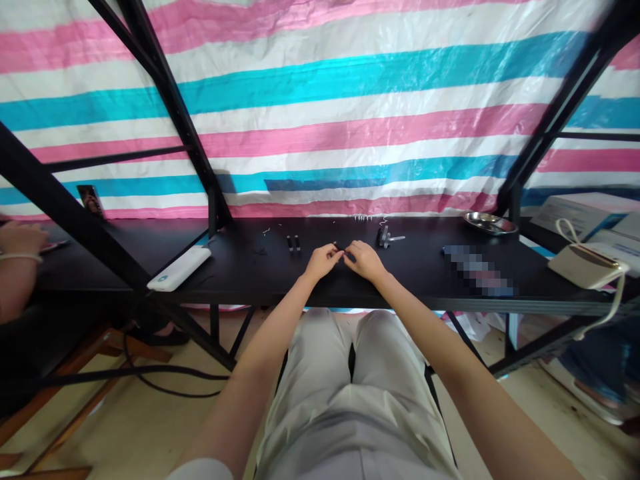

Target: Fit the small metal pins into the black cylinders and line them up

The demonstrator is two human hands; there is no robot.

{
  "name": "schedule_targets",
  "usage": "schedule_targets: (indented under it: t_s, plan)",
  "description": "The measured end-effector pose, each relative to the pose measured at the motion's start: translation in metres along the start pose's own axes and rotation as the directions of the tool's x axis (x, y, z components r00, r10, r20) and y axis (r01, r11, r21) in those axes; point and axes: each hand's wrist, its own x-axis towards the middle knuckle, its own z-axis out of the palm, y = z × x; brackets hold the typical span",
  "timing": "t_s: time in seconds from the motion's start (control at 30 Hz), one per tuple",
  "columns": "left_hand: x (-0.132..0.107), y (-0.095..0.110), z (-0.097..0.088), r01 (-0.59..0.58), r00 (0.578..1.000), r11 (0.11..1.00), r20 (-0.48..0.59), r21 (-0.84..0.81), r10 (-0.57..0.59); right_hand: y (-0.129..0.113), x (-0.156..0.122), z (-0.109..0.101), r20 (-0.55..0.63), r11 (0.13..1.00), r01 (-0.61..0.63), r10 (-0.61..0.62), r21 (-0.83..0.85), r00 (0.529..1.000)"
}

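Observation:
Over the black tabletop, my left hand and my right hand meet at the fingertips. Both are closed in a pinch on a small dark piece, mostly covered by the fingers, so its kind cannot be made out. Left of my left hand, two short black pieces with pale ends stand side by side. Just beyond my right hand lies a small heap of black and clear-grey pieces. A row of tiny white pieces runs along the table's back edge.
A white oblong device lies at the left by a black metal post. To the right are a round metal dish, a blurred-out flat item, a cream purse and boxes. Another person's hand shows at far left.

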Motion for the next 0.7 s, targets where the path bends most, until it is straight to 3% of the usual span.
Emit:
schedule_targets:
  t_s: [0.1, 0.2, 0.27, 0.33, 0.47, 0.57, 0.7]
  plan:
    - [0.002, -0.001, 0.000, 0.065, 0.997, 0.992, 0.044, -0.111, -0.060, 0.000, 0.001, 0.001, 0.020, 1.000, 0.017, -0.017, -0.011, 1.000]
    - [0.003, -0.003, 0.000, 0.069, 0.997, 0.995, 0.050, -0.078, -0.066, 0.000, 0.001, 0.001, 0.053, 1.000, 0.027, -0.028, 0.013, 0.998]
    - [0.003, -0.004, 0.000, 0.055, 0.998, 0.998, -0.005, 0.021, -0.055, -0.001, 0.000, 0.001, 0.070, 0.998, 0.038, -0.041, 0.043, 0.997]
    - [0.003, -0.006, -0.002, 0.080, 0.990, 0.985, -0.124, 0.149, -0.062, -0.001, 0.000, 0.001, 0.074, 0.997, 0.051, -0.056, 0.065, 0.996]
    - [0.007, -0.010, -0.013, 0.327, 0.912, 0.887, -0.354, 0.328, -0.205, -0.002, 0.001, 0.002, 0.082, 0.997, 0.030, -0.035, 0.064, 0.996]
    - [0.010, -0.012, -0.023, 0.448, 0.872, 0.801, -0.392, 0.398, -0.293, -0.002, 0.001, 0.003, 0.102, 0.998, 0.012, -0.018, 0.055, 0.995]
    - [0.013, -0.014, -0.032, 0.507, 0.854, 0.730, -0.379, 0.458, -0.356, -0.001, 0.001, 0.004, 0.119, 0.999, 0.007, -0.012, 0.048, 0.993]
